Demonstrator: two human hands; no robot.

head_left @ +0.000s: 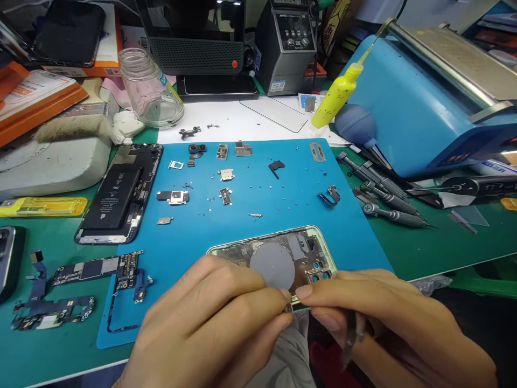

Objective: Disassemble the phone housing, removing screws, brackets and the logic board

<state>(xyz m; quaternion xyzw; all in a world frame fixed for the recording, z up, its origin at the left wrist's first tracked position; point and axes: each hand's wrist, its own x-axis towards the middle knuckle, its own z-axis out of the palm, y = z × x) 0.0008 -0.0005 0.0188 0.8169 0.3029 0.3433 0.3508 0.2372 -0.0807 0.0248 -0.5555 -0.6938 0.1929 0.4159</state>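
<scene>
An emptied phone housing [315,242] with a pale green frame and a round grey coil pad lies tilted at the mat's near edge. My left hand [214,318] reaches over its left part, thumb and index finger pinched at the near side edge. A tiny part between those fingertips is mostly hidden. My right hand [391,323] is closed, its index fingertip at the same edge beside the camera openings. Tucked among its fingers is a blurred grey metal tool [352,337], which looks like tweezers.
Small phone parts and screws dot the blue mat [250,207]. A screen with battery [117,194] and a logic board [97,269] lie left. Screwdrivers [388,199], a yellow bottle [337,97] and a blue machine [416,102] stand right. A glass jar [149,89] is behind.
</scene>
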